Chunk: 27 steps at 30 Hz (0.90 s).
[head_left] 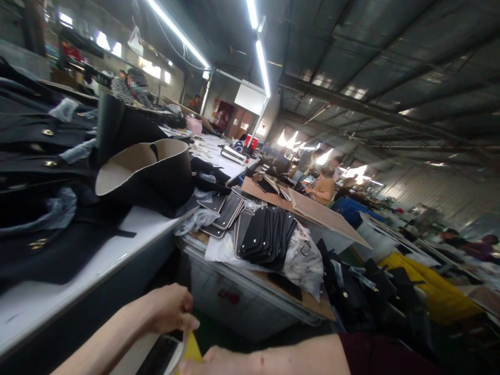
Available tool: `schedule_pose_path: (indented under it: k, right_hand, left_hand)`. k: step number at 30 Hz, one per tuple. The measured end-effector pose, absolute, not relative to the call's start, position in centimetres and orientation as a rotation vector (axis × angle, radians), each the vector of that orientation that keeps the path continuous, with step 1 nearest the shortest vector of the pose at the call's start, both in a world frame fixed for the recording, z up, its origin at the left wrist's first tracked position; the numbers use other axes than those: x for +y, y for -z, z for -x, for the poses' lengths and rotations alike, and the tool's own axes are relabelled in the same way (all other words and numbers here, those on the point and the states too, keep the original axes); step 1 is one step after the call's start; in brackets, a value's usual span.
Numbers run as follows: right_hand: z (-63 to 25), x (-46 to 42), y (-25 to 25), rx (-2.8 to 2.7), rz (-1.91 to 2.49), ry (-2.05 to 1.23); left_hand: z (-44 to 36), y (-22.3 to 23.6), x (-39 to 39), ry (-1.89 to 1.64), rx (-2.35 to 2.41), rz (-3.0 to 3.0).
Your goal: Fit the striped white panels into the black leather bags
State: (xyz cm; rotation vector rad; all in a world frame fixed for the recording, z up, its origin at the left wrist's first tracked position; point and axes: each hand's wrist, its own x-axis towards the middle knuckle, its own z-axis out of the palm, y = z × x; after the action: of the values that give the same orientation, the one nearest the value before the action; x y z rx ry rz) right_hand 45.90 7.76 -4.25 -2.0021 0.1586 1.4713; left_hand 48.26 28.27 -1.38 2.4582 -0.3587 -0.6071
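Low in the view, my left hand (174, 308) is closed, its fingers curled and its thumb at the top of a yellow strip (191, 346). What the strip is made of or belongs to is unclear. My right hand (209, 360) reaches in from the right against the strip's lower end; the bottom edge of the picture cuts off most of its fingers. Beside the strip, under my left wrist, lies a black and pale piece (156, 357), also partly cut off.
Black bags (47, 208) with gold hardware and plastic-wrapped handles crowd the white table (128, 234) at left. Ahead, a grey bin (234, 297) bears stacked black panels (265, 237) and crumpled plastic (304, 260). More black bags (371, 291) lie right. Several people sit farther off.
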Motion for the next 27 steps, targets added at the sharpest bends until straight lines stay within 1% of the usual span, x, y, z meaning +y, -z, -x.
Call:
schedule_pose_path:
  k: [2,4,7,13,15,16,19,21,23,27]
  right_hand:
    - [-44.8,7.8,4.1,0.25,1.847,-1.55]
    - [-43.6,7.4,4.0,0.256,1.662,-1.723]
    - [-42.3,6.8,3.9,0.164,1.534,-1.655]
    - [-38.3,4.9,2.9,0.095,1.468,-1.581]
    - [-37.6,3.7,2.4,0.016,1.489,-1.487]
    - [-37.7,3.2,2.1,-0.031,1.517,-1.377]
    - [-39.7,2.7,1.8,-0.041,1.597,-0.901]
    - [-41.8,3.6,2.4,0.027,1.6,-0.722]
    - [-43.4,5.1,3.6,0.053,1.612,-0.723]
    - [-44.5,7.3,6.7,-0.105,1.661,-0.746]
  left_hand:
    - [-47.4,0.7,28.6,0.503,-0.288,-2.418]
    - [-46.6,0.4,29.3,0.46,-0.159,-2.372]
    - [-45.1,1.1,31.0,0.367,0.034,-2.284]
    - [-40.5,3.3,32.3,0.258,0.267,-2.046]
    - [-39.2,3.7,32.0,0.262,0.3,-1.946]
    - [-38.7,3.7,31.8,0.264,0.312,-1.899]
    - [-37.7,3.8,31.2,0.265,0.337,-1.792]
    - [-37.3,3.7,31.0,0.265,0.362,-1.736]
    - [-37.1,3.6,30.9,0.258,0.393,-1.664]
    - [-37.2,3.6,30.8,0.253,0.418,-1.54]
